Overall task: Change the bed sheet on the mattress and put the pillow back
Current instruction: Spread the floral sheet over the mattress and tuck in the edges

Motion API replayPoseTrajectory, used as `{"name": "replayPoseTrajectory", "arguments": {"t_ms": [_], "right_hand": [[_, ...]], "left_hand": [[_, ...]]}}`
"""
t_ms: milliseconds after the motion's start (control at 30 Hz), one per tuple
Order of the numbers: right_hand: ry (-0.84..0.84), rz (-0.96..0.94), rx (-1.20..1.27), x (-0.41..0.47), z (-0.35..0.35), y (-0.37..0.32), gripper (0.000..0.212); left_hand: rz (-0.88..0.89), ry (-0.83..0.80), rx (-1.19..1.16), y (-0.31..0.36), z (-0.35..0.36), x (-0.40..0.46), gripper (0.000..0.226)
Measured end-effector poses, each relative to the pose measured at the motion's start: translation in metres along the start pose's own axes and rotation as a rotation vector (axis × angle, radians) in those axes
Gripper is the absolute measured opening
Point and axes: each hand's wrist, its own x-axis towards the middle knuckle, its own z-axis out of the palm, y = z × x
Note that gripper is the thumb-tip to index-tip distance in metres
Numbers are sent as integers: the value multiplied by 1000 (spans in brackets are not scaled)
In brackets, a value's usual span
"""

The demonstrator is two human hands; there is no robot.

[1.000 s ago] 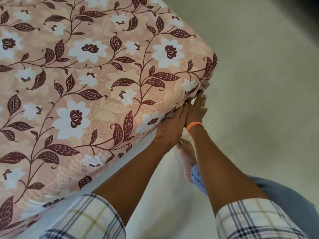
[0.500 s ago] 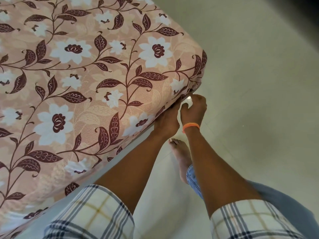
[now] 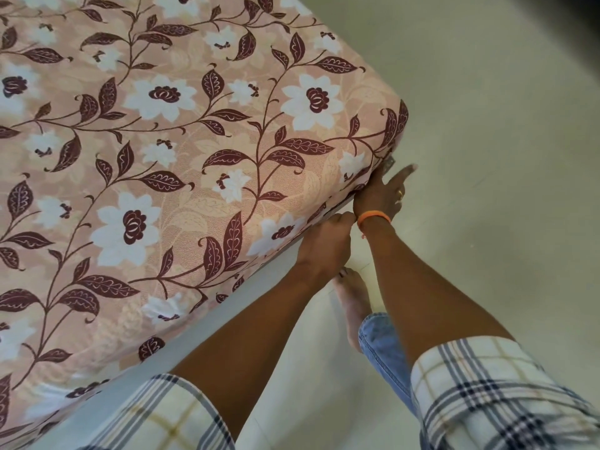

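1. The upper left and centre of the frame are filled by the mattress (image 3: 394,131), which is covered by a pink bed sheet (image 3: 181,177) printed with white flowers and dark maroon leaves.
2. The sheet is seen drawn smooth over the top and wrapped round the mattress corner at the right of centre.
3. A pale bed frame edge (image 3: 207,323) is seen below the sheet's lower hem, running diagonally from the lower left of the frame up towards the corner.
4. The left hand (image 3: 324,243) is placed at the sheet's lower edge just below the corner, with its fingers curled under the hem; whether cloth is actually pinched cannot be told, since the fingertips are hidden.
5. The right hand (image 3: 381,196) is held against the mattress corner, just above and to the right of the left hand, with one finger stretched out towards the upper right; the other fingers are hidden behind the sheet's edge, so its grip cannot be told.
6. An orange band (image 3: 373,218) is worn on the right wrist and a ring is seen on one finger.
7. Plaid sleeves (image 3: 493,397) are visible at the bottom of the frame.
8. A bare foot (image 3: 352,300) and a denim trouser leg (image 3: 381,349) are seen between the forearms, on the pale floor (image 3: 487,125).
9. No pillow is shown.
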Motion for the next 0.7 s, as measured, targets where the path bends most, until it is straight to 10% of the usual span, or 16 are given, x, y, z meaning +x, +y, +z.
{"name": "replayPoseTrajectory", "arguments": {"t_ms": [133, 367, 533, 700], "right_hand": [[-171, 161, 53, 6, -20, -11, 76], [81, 285, 422, -49, -73, -36, 40], [382, -284, 397, -130, -94, -72, 51], [221, -886, -30, -187, -85, -91, 42]], "left_hand": [[78, 125, -37, 6, -14, -16, 50], [238, 402, -92, 16, -80, -57, 35], [235, 659, 47, -14, -119, -94, 28], [-314, 467, 216, -54, -134, -132, 60]]}}
